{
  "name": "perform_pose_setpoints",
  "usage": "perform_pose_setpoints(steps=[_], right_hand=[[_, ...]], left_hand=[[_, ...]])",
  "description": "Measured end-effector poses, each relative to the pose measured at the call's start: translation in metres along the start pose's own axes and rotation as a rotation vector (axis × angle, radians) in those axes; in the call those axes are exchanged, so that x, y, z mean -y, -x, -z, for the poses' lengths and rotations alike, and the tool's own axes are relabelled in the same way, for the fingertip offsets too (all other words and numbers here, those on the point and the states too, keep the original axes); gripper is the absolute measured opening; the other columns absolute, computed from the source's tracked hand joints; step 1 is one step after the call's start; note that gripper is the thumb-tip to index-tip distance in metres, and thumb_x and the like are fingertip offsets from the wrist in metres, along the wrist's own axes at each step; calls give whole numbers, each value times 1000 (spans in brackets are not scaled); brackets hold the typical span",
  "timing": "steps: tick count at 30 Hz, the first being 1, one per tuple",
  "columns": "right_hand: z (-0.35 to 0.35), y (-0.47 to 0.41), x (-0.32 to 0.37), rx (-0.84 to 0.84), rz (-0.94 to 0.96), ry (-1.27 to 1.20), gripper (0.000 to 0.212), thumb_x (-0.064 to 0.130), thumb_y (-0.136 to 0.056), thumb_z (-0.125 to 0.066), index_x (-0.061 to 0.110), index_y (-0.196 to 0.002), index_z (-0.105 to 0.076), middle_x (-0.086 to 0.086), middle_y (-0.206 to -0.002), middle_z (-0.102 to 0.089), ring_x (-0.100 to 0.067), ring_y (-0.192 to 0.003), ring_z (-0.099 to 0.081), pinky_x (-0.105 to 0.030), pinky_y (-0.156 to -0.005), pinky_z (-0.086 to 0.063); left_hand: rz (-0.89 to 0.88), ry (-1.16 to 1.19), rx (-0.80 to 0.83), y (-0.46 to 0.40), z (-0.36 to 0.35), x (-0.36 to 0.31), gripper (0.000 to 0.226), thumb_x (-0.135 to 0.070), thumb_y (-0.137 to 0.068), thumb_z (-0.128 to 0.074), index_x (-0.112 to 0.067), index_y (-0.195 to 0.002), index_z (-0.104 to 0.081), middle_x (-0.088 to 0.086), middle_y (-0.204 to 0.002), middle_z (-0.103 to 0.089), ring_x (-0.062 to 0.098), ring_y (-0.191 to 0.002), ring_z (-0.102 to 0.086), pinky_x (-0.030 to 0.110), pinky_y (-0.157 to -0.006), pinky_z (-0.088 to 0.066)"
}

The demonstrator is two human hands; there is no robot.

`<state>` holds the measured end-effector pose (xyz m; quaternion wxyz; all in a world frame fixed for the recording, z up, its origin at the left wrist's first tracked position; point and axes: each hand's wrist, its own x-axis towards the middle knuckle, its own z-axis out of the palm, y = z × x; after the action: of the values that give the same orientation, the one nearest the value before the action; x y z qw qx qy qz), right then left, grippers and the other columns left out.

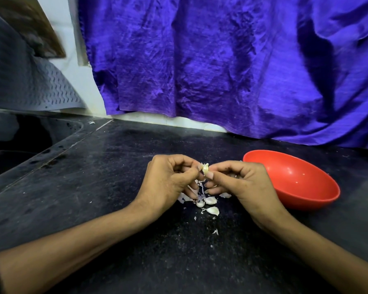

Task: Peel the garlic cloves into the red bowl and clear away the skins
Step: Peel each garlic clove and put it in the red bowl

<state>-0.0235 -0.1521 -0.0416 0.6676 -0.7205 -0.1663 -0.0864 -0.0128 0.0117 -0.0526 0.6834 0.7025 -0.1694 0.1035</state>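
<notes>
Near the middle of the frame, both hands met over the dark tabletop (106, 187). The left hand (166, 183) and the right hand (242, 183) each had their grip pinched on the same garlic clove (205, 168), fingertips curled round it from either side, with a shred of skin sticking up at its top. Just below the hands, unpeeled cloves (210, 200) lay on the tabletop among loose skins (182, 197), and smaller flakes trailed toward the lower centre. The red bowl (293, 181) sat at centre right, just beside the right hand, tilted so its inside faced the camera; nothing showed inside it. A purple cloth (221, 60) hung across the upper frame behind the tabletop. At upper left, a grey ridged mat (30, 81) drooped over a dark sink (19, 141).
</notes>
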Motion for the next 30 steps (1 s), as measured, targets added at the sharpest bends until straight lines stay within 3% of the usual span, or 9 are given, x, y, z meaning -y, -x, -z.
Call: perform_pose_setpoints(steps=[8,10,17,22,30], right_hand=[[3,-2,2,-27,-52,-88,12,13,-71,-72,6,-81,-73,-10,-72,-71,-16,-63,-67,-24,-57,-57],[4,-3,2,-28,-68,-83,14,14,-73,-71,4,-83,-73,-11,-73,-70,-16,-62,-66,-24,-56,-57],[3,-1,0,21,-92,-37,11,8,-82,-68,1,-87,-74,-16,-77,-70,-16,-64,-65,-25,-57,-58],[1,-1,-1,26,-76,-4,8,1,-85,-65,1,-84,-73,-23,-79,-70,-17,-62,-64,-26,-57,-58],[-1,1,-5,5,-43,66,10,-2,-84,-66,3,-78,-73,-23,-68,-67,-16,-55,-64,-29,-58,-59]], left_hand=[[94,41,36,-1,4,0,8,-6,-89,-65,-3,-94,-71,7,-79,-73,12,-51,-59,27,-41,-51],[80,45,59,0,4,-2,18,-2,-86,-68,-9,-103,-71,5,-88,-75,13,-54,-61,29,-43,-53],[-22,-73,61,1,4,-3,17,-17,-76,-78,-21,-92,-77,7,-80,-75,27,-57,-63,49,-53,-54],[-54,-129,21,1,6,-2,15,-11,-73,-80,-21,-83,-78,6,-70,-74,21,-50,-66,26,-49,-54],[-118,-211,1,4,4,-3,20,-9,-73,-81,-29,-76,-76,-8,-66,-73,12,-51,-68,19,-53,-53]])
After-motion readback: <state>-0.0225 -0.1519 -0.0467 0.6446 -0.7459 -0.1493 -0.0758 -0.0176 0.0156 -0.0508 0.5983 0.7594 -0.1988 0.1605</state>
